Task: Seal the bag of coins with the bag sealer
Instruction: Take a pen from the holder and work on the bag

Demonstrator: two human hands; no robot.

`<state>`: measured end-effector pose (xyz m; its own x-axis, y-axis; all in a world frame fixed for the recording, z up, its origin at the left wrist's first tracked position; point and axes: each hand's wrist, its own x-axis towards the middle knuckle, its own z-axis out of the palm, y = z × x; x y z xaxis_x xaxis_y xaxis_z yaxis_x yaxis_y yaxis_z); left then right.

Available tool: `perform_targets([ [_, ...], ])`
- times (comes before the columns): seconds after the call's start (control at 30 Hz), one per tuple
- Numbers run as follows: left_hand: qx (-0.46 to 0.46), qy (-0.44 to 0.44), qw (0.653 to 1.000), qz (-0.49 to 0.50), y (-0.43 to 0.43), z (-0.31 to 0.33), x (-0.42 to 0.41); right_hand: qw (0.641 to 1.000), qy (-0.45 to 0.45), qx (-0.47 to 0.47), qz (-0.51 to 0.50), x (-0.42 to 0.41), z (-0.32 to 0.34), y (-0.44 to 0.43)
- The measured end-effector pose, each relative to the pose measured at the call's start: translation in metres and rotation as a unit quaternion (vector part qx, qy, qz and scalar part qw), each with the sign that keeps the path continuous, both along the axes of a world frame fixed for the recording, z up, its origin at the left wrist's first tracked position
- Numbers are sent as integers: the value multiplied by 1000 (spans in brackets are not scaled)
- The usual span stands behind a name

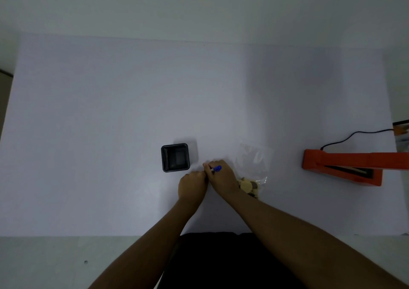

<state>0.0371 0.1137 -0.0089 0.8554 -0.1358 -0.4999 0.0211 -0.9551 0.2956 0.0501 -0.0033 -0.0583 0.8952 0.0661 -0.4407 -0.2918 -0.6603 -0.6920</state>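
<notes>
A clear plastic bag (253, 162) lies flat on the white table, with several round tan and dark coins (249, 187) heaped at its near end. The orange bag sealer (345, 167) stands at the right, its arm raised. My right hand (221, 177) rests just left of the bag, closed around a small blue pen-like object (217, 168). My left hand (193, 184) is curled shut and touches the right hand's fingers; whether it pinches anything is hidden.
A small black square tray (176, 157) sits left of the hands. A black power cord (354, 137) runs from the sealer toward the table's right edge. The white table (132, 100) stretches far and left. Its near edge is close to my body.
</notes>
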Motion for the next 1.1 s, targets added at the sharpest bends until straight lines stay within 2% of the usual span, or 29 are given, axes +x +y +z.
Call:
perform_targets([
  [0.6,5,1,1000,-1,1,-4,1,1000,-2,-11,-2,-1,7,1],
  [1.1,-2,4,1000,3,0,-5,1,998,-2,14,-66,-4,7,-1],
])
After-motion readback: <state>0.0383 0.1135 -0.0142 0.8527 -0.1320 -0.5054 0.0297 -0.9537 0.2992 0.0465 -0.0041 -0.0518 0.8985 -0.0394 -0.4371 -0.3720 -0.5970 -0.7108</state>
